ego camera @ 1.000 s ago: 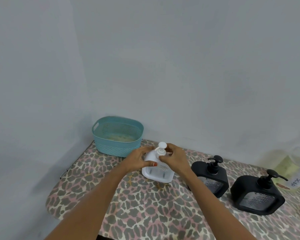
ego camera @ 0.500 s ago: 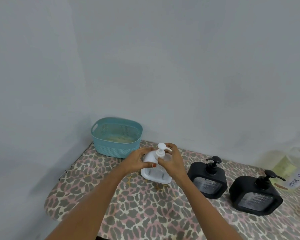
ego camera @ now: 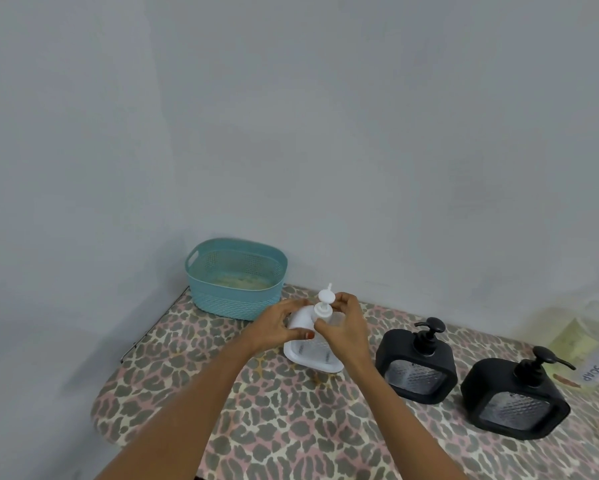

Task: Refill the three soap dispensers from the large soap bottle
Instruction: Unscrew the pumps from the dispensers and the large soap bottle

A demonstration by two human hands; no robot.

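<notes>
A white soap dispenser [ego camera: 310, 356] stands on the leopard-print table [ego camera: 274, 420]. My left hand [ego camera: 277, 327] grips its body from the left. My right hand [ego camera: 346, 327] pinches the collar of its white pump head [ego camera: 324, 301], whose nozzle points away toward the wall. Two black soap dispensers stand to the right, one in the middle [ego camera: 416, 365] and one further right [ego camera: 514, 396], both with pumps on. The large soap bottle [ego camera: 589, 344], clear with yellowish liquid and a "DISH SOAP" label, sits at the right edge, partly cut off.
A teal perforated basket [ego camera: 235, 278] stands at the back left against the grey wall. The table's left edge curves down near the basket. Open tabletop lies in front of the dispensers.
The white pump head has turned under my right hand: its nozzle pointed right before and now points away toward the wall. My left hand stays on the dispenser body.
</notes>
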